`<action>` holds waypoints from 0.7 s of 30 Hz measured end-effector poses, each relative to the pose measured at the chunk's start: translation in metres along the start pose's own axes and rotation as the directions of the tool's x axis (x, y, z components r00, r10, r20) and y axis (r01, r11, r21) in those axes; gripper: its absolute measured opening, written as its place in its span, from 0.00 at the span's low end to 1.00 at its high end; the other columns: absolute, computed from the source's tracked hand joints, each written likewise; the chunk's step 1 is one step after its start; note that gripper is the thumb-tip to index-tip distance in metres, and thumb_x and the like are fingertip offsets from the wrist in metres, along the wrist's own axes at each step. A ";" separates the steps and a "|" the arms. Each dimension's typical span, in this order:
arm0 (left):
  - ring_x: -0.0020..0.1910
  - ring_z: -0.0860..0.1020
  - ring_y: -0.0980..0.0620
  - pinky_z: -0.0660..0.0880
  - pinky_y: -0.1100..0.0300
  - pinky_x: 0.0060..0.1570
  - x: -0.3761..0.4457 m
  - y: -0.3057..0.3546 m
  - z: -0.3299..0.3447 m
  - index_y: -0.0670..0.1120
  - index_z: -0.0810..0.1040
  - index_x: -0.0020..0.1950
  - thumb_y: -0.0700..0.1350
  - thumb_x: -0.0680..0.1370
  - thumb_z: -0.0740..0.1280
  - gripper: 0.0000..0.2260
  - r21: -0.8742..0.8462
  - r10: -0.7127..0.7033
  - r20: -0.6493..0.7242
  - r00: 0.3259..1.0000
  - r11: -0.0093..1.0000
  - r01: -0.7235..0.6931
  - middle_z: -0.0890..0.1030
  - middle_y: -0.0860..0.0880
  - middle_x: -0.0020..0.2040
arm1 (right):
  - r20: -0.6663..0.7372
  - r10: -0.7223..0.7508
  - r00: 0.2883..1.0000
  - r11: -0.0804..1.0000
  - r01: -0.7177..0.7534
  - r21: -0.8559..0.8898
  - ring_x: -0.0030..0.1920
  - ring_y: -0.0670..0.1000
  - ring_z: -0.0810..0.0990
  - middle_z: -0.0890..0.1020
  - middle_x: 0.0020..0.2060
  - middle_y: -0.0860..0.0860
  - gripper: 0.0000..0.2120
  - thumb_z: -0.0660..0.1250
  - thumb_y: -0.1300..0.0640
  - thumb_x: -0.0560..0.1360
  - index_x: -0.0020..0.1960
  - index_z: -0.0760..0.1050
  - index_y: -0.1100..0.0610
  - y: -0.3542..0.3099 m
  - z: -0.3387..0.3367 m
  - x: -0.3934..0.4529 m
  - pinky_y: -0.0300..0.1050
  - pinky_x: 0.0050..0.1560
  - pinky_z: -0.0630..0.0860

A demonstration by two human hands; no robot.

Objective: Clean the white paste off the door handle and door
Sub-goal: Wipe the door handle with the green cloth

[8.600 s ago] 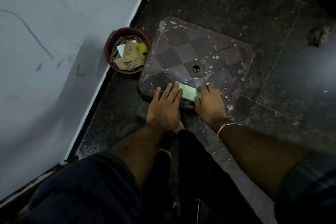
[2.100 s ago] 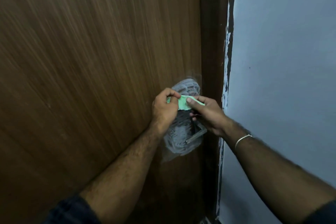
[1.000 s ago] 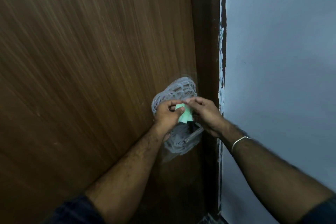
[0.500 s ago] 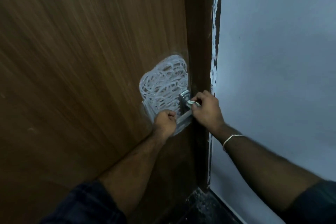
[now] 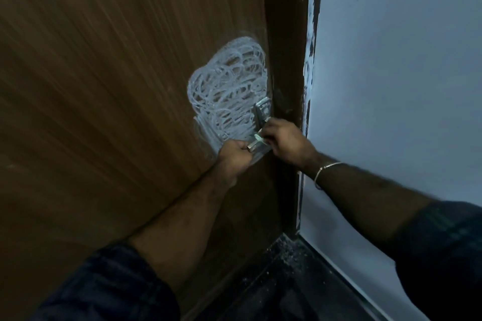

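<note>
Door handle (image 5: 257, 144) sits at the wooden door's (image 5: 104, 86) right edge, below the white paste (image 5: 227, 96) scribble. I've dropped both hands onto it since a second ago: left hand (image 5: 234, 155) curled round the lever, right hand (image 5: 285, 142) pinching what may be the green cloth (image 5: 258, 137), mostly hidden.

brown wood-grain door (image 5: 109, 91), white scribbled paste (image 5: 227, 91)
</note>
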State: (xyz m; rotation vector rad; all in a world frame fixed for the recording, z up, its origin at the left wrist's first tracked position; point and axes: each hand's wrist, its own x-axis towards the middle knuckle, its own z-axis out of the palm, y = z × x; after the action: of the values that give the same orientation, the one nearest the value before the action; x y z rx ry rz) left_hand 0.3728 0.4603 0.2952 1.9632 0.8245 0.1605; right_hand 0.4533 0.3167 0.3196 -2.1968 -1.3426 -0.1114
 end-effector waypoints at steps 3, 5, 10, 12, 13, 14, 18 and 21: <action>0.49 0.85 0.40 0.82 0.45 0.52 0.004 -0.002 -0.002 0.48 0.83 0.35 0.36 0.71 0.71 0.08 0.014 -0.005 0.021 1.000 1.000 0.005 0.86 0.42 0.43 | 0.003 -0.021 1.000 1.000 0.021 -0.022 0.53 0.60 0.78 0.78 0.51 0.60 0.08 0.68 0.63 0.74 0.51 0.81 0.64 -0.010 0.011 0.000 0.53 0.55 0.74; 0.46 0.85 0.39 0.82 0.44 0.49 0.004 -0.002 -0.003 0.46 0.83 0.34 0.40 0.65 0.74 0.02 -0.015 -0.015 0.025 1.000 1.000 0.015 0.86 0.40 0.41 | 0.079 -0.102 0.992 0.992 0.107 -0.062 0.50 0.59 0.77 0.77 0.50 0.59 0.06 0.68 0.62 0.75 0.50 0.80 0.63 -0.021 0.021 -0.002 0.53 0.51 0.74; 0.48 0.85 0.40 0.82 0.43 0.53 0.004 -0.002 -0.006 0.49 0.84 0.35 0.41 0.67 0.77 0.04 -0.039 -0.017 0.061 0.998 0.999 0.019 0.87 0.43 0.42 | 0.048 -0.107 0.993 0.988 0.111 -0.111 0.48 0.57 0.78 0.77 0.47 0.58 0.03 0.69 0.63 0.73 0.46 0.79 0.62 -0.008 0.012 0.007 0.49 0.47 0.72; 0.47 0.85 0.41 0.81 0.46 0.50 0.002 0.000 -0.006 0.48 0.84 0.33 0.42 0.63 0.76 0.03 -0.058 -0.008 0.059 0.998 0.998 0.011 0.86 0.43 0.41 | 0.028 -0.109 0.994 0.986 0.112 -0.125 0.47 0.57 0.78 0.77 0.47 0.58 0.03 0.68 0.64 0.73 0.46 0.79 0.62 -0.010 0.018 0.003 0.48 0.45 0.72; 0.46 0.85 0.40 0.81 0.47 0.48 0.001 0.000 -0.006 0.47 0.84 0.33 0.40 0.64 0.76 0.03 -0.042 0.002 0.048 0.999 0.999 0.000 0.86 0.42 0.40 | 0.051 -0.132 0.990 0.982 0.137 -0.133 0.46 0.58 0.78 0.77 0.47 0.58 0.03 0.68 0.65 0.73 0.47 0.79 0.62 -0.014 0.021 0.002 0.48 0.44 0.71; 0.47 0.84 0.39 0.81 0.46 0.47 0.000 0.000 -0.007 0.46 0.84 0.34 0.38 0.67 0.75 0.04 -0.013 0.008 0.039 0.999 1.000 -0.007 0.86 0.40 0.41 | 0.093 -0.156 0.983 0.975 0.168 -0.148 0.46 0.58 0.78 0.77 0.46 0.58 0.04 0.67 0.65 0.73 0.48 0.79 0.62 -0.016 0.022 0.004 0.49 0.44 0.72; 0.52 0.83 0.35 0.79 0.35 0.54 0.003 -0.003 -0.008 0.38 0.85 0.48 0.34 0.75 0.69 0.06 0.018 -0.005 0.081 0.997 1.000 0.003 0.85 0.36 0.48 | 0.170 -0.220 0.961 0.935 0.257 -0.245 0.48 0.58 0.79 0.77 0.48 0.57 0.06 0.66 0.65 0.74 0.50 0.78 0.61 -0.005 0.008 0.018 0.50 0.43 0.72; 0.50 0.84 0.39 0.81 0.40 0.53 0.003 -0.001 -0.008 0.39 0.85 0.48 0.34 0.75 0.69 0.06 0.022 -0.013 0.069 0.998 1.000 0.011 0.86 0.38 0.48 | 0.135 -0.174 0.976 0.941 0.205 -0.269 0.50 0.58 0.78 0.76 0.51 0.57 0.06 0.65 0.64 0.76 0.52 0.77 0.61 -0.006 0.015 0.014 0.52 0.45 0.75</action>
State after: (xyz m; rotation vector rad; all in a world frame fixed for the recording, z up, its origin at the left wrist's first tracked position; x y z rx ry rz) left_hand 0.3713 0.4684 0.2973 1.9720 0.7957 0.0764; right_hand 0.4517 0.3369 0.3147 -2.3270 -1.6897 -0.2734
